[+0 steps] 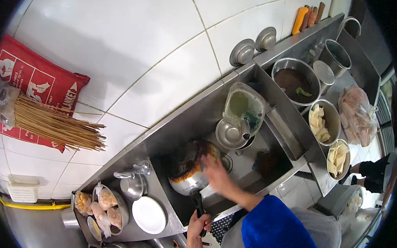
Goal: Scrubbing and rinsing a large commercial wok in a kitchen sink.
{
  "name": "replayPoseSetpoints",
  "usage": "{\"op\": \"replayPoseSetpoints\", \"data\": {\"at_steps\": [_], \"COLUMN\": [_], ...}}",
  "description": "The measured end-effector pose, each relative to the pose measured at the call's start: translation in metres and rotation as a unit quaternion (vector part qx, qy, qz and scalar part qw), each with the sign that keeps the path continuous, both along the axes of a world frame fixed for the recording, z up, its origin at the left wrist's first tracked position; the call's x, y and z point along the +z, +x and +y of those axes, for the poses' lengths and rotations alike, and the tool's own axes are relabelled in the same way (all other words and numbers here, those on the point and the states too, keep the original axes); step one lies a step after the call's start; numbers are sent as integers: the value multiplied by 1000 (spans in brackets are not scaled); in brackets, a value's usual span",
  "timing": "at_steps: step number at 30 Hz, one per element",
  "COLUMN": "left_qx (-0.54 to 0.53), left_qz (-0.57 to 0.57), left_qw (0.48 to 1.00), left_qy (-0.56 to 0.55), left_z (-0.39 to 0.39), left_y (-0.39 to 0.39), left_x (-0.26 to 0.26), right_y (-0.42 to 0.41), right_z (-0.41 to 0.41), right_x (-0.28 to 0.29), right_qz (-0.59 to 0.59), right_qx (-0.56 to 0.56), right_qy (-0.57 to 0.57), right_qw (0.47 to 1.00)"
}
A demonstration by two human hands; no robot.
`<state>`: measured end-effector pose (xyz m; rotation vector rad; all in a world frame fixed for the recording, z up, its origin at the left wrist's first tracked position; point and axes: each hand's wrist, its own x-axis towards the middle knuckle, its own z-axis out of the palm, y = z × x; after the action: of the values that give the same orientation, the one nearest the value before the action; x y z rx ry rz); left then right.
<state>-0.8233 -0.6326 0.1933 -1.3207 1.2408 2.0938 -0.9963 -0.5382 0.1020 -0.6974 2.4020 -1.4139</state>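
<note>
A frying pan (188, 182) is tilted in the steel sink, its scorched, blackened underside turned up. My left hand (197, 222) grips its black handle (198, 203) near the sink's front edge. Over the side of the pan's burnt underside is my right hand (217, 174), blurred, with fingers stretched towards the blackened area. Whether anything is under those fingers cannot be seen. Just beyond, a steel bowl (231, 134) sits against a clear plastic container (246, 105) of greenish liquid. A dark scouring pad or cloth (270, 163) lies on the sink floor to the right.
Left of the sink are a tap (132, 171), a white plate (149, 215) and a pot with bagged food (121, 207). To the right stand a pot of dark liquid (296, 81) and containers of pale cut pieces (319, 123). A person's legs (370, 173) show at far right.
</note>
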Motion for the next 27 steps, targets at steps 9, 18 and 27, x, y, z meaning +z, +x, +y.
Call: {"op": "replayPoseSetpoints", "data": {"at_steps": [9, 18, 27], "left_qx": [-9, -17, 24], "left_qz": [10, 17, 7], "left_qw": [1000, 999, 999], "left_qy": [2, 25, 24], "left_z": [0, -1, -8], "left_y": [2, 0, 6], "left_x": [1, 3, 6], "right_y": [-15, -17, -29], "right_z": [-5, 1, -4], "right_x": [-12, -6, 7], "right_qz": [-84, -224, -226], "right_qx": [-131, -115, -115], "right_qy": [-55, -21, -69], "right_qw": [986, 968, 965]}}
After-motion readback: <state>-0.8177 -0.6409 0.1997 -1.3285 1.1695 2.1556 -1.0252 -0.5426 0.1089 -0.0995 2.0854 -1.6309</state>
